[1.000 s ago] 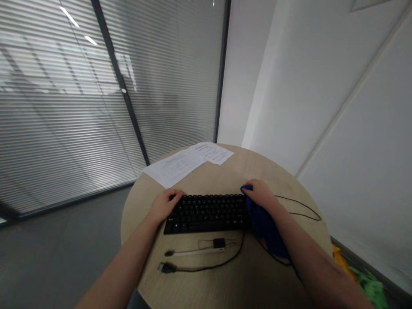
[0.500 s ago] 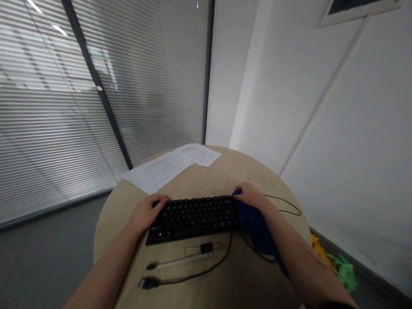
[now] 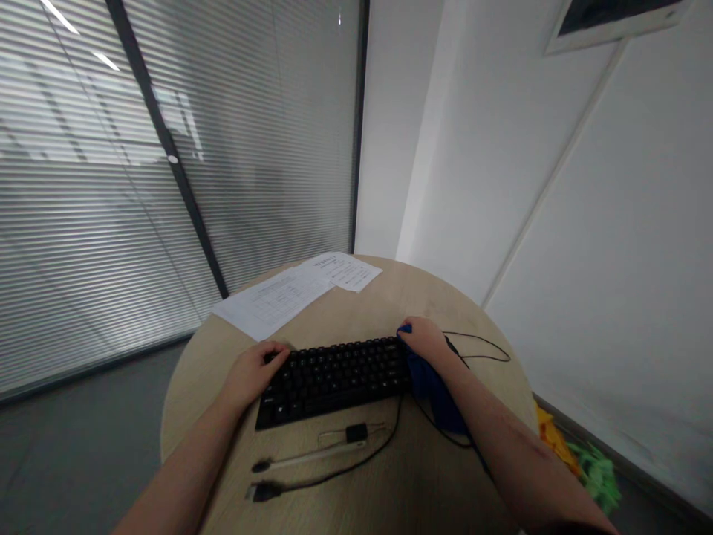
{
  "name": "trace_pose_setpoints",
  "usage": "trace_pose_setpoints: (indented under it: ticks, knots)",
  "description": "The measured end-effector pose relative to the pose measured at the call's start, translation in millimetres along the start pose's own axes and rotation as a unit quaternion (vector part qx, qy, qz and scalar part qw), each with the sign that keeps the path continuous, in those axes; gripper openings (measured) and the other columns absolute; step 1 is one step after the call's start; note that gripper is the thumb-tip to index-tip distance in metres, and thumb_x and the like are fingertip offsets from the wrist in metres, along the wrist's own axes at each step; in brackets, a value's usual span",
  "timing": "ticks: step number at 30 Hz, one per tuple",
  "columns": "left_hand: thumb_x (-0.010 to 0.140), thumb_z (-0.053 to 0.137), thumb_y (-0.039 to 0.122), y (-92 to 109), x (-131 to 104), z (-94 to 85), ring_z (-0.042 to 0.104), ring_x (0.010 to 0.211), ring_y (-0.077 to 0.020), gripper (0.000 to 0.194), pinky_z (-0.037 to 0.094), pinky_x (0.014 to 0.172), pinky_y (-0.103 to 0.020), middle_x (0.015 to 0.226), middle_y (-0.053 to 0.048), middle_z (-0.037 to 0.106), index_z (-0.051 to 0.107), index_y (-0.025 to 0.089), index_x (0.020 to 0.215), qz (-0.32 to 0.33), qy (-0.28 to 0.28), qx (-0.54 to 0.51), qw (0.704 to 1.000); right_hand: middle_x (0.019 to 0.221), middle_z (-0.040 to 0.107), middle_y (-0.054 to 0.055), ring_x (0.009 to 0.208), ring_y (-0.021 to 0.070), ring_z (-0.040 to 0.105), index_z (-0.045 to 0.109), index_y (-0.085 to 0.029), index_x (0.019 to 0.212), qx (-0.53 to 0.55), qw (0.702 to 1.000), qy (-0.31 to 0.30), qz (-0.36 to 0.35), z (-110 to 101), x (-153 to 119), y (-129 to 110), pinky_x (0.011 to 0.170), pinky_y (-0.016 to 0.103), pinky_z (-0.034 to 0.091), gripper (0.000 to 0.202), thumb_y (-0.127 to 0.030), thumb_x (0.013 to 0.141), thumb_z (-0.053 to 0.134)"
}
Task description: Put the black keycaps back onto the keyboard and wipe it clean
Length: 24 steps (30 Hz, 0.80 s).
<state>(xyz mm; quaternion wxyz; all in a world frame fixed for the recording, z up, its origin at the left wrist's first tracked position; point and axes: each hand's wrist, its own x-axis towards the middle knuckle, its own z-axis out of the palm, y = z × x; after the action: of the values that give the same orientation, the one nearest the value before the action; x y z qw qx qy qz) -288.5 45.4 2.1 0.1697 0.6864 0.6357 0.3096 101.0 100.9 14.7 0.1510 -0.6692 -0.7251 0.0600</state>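
A black keyboard (image 3: 339, 377) lies slightly tilted on the round wooden table (image 3: 368, 316). My left hand (image 3: 259, 370) grips its upper left corner, thumb and fingers closed on the edge. At the keyboard's right end my right hand (image 3: 423, 340) pinches a dark blue cloth (image 3: 437, 397), which hangs down under my wrist and covers that end. In front of the keyboard lie a thin white-handled brush (image 3: 312, 454) with a dark tip, a small black piece with wire loops (image 3: 356, 432), and a black cable with a USB plug (image 3: 266, 490).
Printed papers (image 3: 278, 297) lie at the table's back left. A thin black cable (image 3: 484, 343) loops near the right edge. Yellow cloth (image 3: 557, 438) and green cloth (image 3: 596, 475) are low at the right, beyond the table. Blinds and white walls stand behind.
My right hand has shifted slightly left with the blue cloth. The cable loop at the right has also shifted left and a little up. My left hand keeps its grip on the keyboard.
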Motion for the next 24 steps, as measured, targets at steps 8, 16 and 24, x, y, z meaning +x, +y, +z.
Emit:
trace_pose_setpoints:
  ticks: [8, 16, 24]
  knots:
    - [0.081, 0.051, 0.059, -1, 0, -0.4, 0.071, 0.093, -0.0290, 0.045, 0.052, 0.085, -0.038, 0.094, -0.004, 0.080, 0.077, 0.024, 0.089, -0.003, 0.001, 0.002, 1.000, 0.101, 0.079, 0.010, 0.098, 0.0245, 0.071, 0.080, -0.018, 0.096, 0.039, 0.999, 0.004, -0.002, -20, 1, 21, 0.083, 0.030, 0.049, 0.022, -0.031, 0.088, 0.065]
    - [0.081, 0.050, 0.061, -3, 1, -0.5, 0.071, 0.092, -0.0285, 0.046, 0.052, 0.085, -0.037, 0.093, -0.004, 0.080, 0.076, 0.024, 0.089, -0.003, 0.006, 0.010, 1.000, 0.099, 0.079, 0.007, 0.095, 0.0215, 0.070, 0.079, -0.019, 0.093, 0.066, 0.998, -0.017, -0.020, -12, 5, 30, 0.082, 0.027, 0.048, 0.015, -0.023, 0.083, 0.069]
    - [0.079, 0.049, 0.061, -3, 2, 0.4, 0.071, 0.092, -0.0287, 0.046, 0.052, 0.086, -0.037, 0.093, -0.004, 0.080, 0.076, 0.025, 0.088, 0.001, 0.006, 0.010, 1.000, 0.098, 0.077, 0.012, 0.094, 0.0250, 0.068, 0.076, -0.017, 0.092, 0.048, 0.999, -0.010, 0.012, 4, 14, 28, 0.079, 0.031, 0.046, 0.016, -0.026, 0.085, 0.065]
